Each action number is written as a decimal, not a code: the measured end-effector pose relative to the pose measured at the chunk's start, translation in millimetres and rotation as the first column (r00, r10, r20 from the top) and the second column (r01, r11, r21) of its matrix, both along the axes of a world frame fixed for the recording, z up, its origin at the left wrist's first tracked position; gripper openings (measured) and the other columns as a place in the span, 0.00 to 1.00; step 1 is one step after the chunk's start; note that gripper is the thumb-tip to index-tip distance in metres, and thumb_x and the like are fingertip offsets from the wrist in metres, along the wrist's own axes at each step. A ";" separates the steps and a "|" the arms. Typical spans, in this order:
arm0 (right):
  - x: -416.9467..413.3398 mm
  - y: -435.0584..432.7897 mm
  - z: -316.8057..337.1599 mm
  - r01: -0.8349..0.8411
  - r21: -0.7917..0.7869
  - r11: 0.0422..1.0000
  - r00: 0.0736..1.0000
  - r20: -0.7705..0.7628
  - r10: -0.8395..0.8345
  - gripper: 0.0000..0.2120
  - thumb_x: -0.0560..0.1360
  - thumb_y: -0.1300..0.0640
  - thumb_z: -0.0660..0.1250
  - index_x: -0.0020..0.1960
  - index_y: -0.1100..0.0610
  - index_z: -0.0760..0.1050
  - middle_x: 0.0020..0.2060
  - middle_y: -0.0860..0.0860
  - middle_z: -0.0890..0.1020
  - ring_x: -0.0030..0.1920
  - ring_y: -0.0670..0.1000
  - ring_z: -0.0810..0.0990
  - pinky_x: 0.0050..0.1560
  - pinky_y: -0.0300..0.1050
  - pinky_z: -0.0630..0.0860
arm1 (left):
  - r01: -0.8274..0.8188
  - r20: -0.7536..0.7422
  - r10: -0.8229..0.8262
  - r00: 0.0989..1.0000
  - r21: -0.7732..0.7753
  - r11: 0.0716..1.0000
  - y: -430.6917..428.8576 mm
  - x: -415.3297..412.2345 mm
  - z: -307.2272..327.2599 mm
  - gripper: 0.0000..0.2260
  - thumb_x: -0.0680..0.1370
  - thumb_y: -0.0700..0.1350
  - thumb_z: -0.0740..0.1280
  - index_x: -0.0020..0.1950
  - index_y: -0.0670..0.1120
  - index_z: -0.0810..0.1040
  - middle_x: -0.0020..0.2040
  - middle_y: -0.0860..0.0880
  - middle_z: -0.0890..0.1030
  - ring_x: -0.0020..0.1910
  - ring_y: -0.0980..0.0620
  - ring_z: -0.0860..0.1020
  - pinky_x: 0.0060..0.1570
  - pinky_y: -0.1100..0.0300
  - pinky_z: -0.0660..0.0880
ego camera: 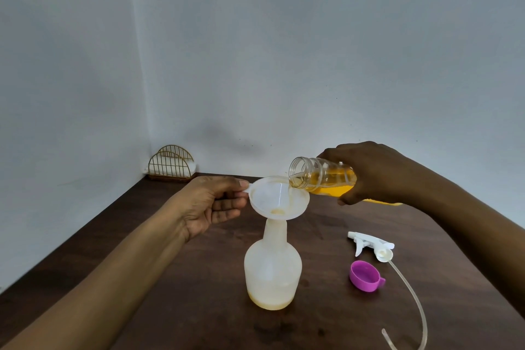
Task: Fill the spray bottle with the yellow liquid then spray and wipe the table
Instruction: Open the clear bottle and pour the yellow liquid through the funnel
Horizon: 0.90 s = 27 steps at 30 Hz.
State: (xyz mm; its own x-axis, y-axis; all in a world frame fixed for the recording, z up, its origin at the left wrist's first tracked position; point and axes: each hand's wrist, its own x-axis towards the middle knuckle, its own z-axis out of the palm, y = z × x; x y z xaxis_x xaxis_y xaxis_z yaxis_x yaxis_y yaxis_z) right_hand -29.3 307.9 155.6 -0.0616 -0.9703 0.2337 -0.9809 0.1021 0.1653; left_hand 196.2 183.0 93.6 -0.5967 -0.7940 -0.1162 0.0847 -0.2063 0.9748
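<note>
Yellow liquid [335,190] poured into white plastic funnel [272,196]
Funnel pinched by fingers of left hand [210,202]; tilted clear jar [311,172] grasped by right hand [369,173].

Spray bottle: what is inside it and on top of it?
Inside the spray bottle, a shallow layer of yellow liquid at the bottom. On top, a white funnel sits in the neck, its spout hidden.

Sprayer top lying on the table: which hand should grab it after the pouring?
Probably the right hand: the sprayer top lies on its side of the spray bottle, once it puts the jar down. The left hand steadies the funnel.
</note>
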 end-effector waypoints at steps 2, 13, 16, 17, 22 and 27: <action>0.0 -0.1 -0.2 -0.005 -0.005 1.000 1.000 0.003 0.005 0.35 0.64 0.48 0.75 0.68 0.44 0.66 0.57 0.43 0.77 0.56 0.48 0.74 0.51 0.45 0.72 | 0.002 0.004 -0.002 1.000 0.000 1.000 -0.1 0.4 -0.4 0.03 0.73 0.39 0.69 0.42 0.41 0.81 0.29 0.49 0.82 0.25 0.58 0.79 0.25 0.66 0.77; 0.3 -0.2 0.3 -0.007 0.001 1.000 1.000 0.004 0.007 0.34 0.65 0.48 0.75 0.68 0.44 0.66 0.57 0.43 0.77 0.57 0.48 0.74 0.52 0.45 0.73 | 0.000 -0.009 0.000 1.000 0.004 1.000 -1.1 0.4 -1.4 0.03 0.73 0.39 0.69 0.40 0.41 0.82 0.30 0.47 0.82 0.25 0.57 0.79 0.25 0.65 0.77; 0.4 0.0 0.5 -0.010 -0.001 1.000 1.000 0.004 0.010 0.34 0.64 0.48 0.75 0.67 0.44 0.66 0.56 0.43 0.77 0.56 0.48 0.74 0.51 0.45 0.73 | 0.001 -0.008 -0.001 1.000 0.004 1.000 -0.9 0.2 -1.1 0.03 0.73 0.39 0.69 0.41 0.41 0.82 0.30 0.48 0.82 0.25 0.58 0.79 0.25 0.66 0.77; 0.4 -0.2 0.7 -0.011 0.001 1.000 1.000 0.002 0.011 0.34 0.64 0.48 0.76 0.67 0.44 0.66 0.56 0.43 0.77 0.55 0.48 0.74 0.51 0.45 0.73 | 0.001 -0.009 0.000 1.000 0.004 1.000 -0.8 0.0 -1.0 0.03 0.73 0.39 0.69 0.41 0.41 0.82 0.29 0.48 0.82 0.25 0.58 0.79 0.25 0.66 0.77; 0.2 0.2 1.7 -0.009 0.005 1.000 1.000 0.000 0.009 0.35 0.65 0.49 0.76 0.68 0.44 0.66 0.57 0.42 0.76 0.56 0.48 0.74 0.51 0.45 0.73 | 0.001 -0.010 -0.001 1.000 0.006 1.000 -0.3 -0.2 -0.3 0.03 0.73 0.39 0.69 0.40 0.41 0.82 0.29 0.48 0.82 0.24 0.58 0.79 0.25 0.66 0.77; 0.4 -1.1 2.0 -0.008 0.013 1.000 1.000 -0.012 0.009 0.35 0.64 0.48 0.75 0.68 0.44 0.65 0.57 0.42 0.76 0.57 0.48 0.73 0.52 0.45 0.73 | -0.004 -0.013 0.004 1.000 0.008 1.000 -0.3 0.1 0.0 0.04 0.73 0.38 0.69 0.38 0.41 0.81 0.29 0.48 0.82 0.24 0.57 0.79 0.25 0.66 0.77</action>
